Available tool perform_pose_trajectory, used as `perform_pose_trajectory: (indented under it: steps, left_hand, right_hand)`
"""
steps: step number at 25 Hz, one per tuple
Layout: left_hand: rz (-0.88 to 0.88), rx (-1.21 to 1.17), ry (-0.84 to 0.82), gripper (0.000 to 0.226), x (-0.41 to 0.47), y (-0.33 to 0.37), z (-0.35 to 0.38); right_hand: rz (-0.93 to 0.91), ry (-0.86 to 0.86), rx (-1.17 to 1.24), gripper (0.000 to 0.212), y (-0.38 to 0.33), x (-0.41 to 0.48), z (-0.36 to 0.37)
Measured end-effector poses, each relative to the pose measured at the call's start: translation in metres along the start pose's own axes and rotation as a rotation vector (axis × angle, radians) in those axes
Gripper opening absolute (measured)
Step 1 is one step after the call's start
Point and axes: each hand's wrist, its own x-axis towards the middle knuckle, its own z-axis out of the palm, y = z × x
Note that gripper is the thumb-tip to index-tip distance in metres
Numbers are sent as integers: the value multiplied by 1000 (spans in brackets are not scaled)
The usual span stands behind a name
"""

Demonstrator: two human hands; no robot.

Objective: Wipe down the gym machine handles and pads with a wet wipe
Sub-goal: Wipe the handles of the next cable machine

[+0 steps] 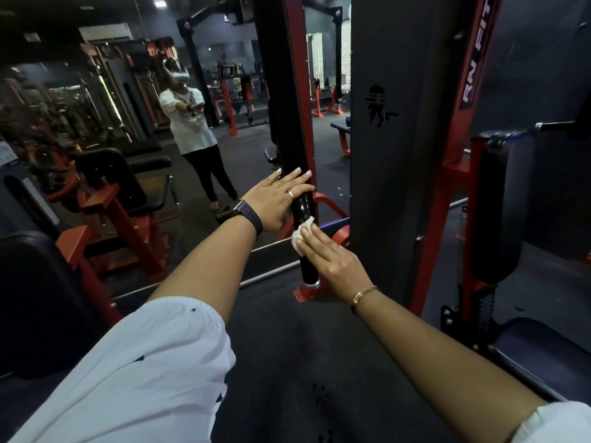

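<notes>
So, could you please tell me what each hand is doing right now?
The left hand is open, fingers straight, resting on the handle.
The right hand is open, straight fingers pressing the wipe against the handle.

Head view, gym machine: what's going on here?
A person is wiping a gym machine's black upright handle. The right hand presses a white wet wipe against it with fairly straight fingers, while the left hand rests flat on the same bar just above. A black pad stands off to the right, away from both hands.
</notes>
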Motion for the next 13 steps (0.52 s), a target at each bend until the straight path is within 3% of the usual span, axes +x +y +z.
perform_pose_trajectory:
  steps: [4, 13]
  left_hand:
    - [2, -30, 5, 81, 1, 2, 0]
    - [-31, -70, 26, 81, 2, 7, -4]
  right_hand:
    - [11, 56, -32, 65, 3, 33, -9]
    - [-192, -48, -169, 57, 12, -22, 20]
